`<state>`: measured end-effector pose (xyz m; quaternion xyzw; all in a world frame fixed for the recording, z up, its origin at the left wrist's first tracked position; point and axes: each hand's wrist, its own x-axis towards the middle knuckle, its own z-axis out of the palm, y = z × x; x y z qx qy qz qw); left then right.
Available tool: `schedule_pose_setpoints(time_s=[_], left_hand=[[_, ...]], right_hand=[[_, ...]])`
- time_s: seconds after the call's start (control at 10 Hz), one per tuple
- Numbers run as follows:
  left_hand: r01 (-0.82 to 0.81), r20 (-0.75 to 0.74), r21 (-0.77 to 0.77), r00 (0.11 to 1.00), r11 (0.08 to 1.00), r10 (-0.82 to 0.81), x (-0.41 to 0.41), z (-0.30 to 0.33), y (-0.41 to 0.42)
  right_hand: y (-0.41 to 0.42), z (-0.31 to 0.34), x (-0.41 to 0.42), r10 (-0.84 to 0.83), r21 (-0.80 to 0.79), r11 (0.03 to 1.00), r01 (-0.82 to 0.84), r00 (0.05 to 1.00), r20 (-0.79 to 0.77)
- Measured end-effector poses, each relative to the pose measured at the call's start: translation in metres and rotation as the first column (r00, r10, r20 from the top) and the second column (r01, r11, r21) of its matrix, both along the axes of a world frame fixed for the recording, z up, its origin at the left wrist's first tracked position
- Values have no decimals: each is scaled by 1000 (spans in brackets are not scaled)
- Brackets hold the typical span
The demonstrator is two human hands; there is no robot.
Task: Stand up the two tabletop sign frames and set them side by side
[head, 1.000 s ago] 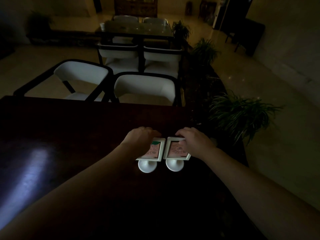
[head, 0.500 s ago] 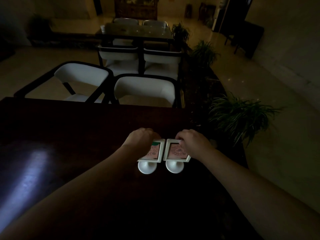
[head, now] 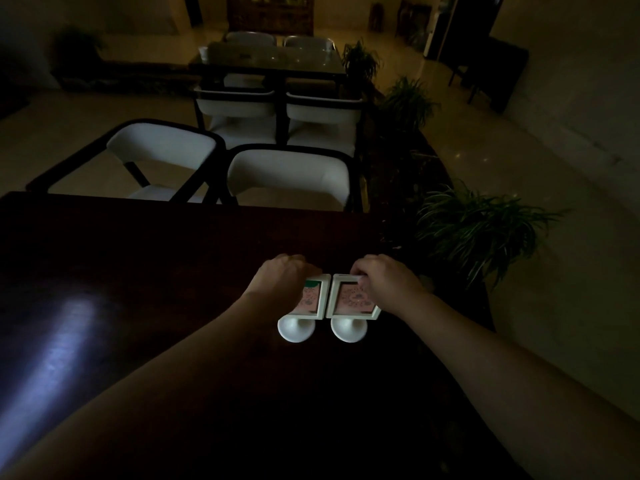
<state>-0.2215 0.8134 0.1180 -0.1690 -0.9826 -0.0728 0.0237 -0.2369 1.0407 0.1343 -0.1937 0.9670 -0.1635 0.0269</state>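
Head view, dim room. My left hand point(head: 282, 280) sits on top of the left frame point(head: 313, 299), fingers curled over its upper edge, gripping it. My right hand point(head: 384, 282) does the same on the right frame point(head: 353, 299), fingers point(head: 360, 277) wrapped over the top rim, thumb side hidden. Both frames stand upright on the dark table point(head: 173, 271), near its right end, each on a round white base: left base point(head: 296, 329), right base point(head: 348, 329). The 2 frames are side by side, inner edges just about touching; I cannot tell if there is a sliver of gap. The bases sit apart from each other. Each frame is white with a pinkish card inside; the left card has a green patch at the top, print too small to read. My left forearm covers the left part of the left frame.

A pale glare patch point(head: 59, 344) lies on the table's left side. Past the far edge stand 2 white chairs with dark frames, left chair point(head: 162, 150) and right chair point(head: 287, 174). Behind them is a second table point(head: 270, 60) with 4 more chairs. A leafy plant point(head: 478, 230) stands right of my table, 2 smaller plants farther back along the same side. The floor point(head: 519, 140) is pale and glossy.
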Motion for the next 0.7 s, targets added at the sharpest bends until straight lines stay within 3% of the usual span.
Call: schedule_pose_setpoints(time_s=[0.7], left_hand=[[-70,-36,59,997,996,72,8,1,0]], right_hand=[[3,2,2,-30,4,1000,30,999,30]])
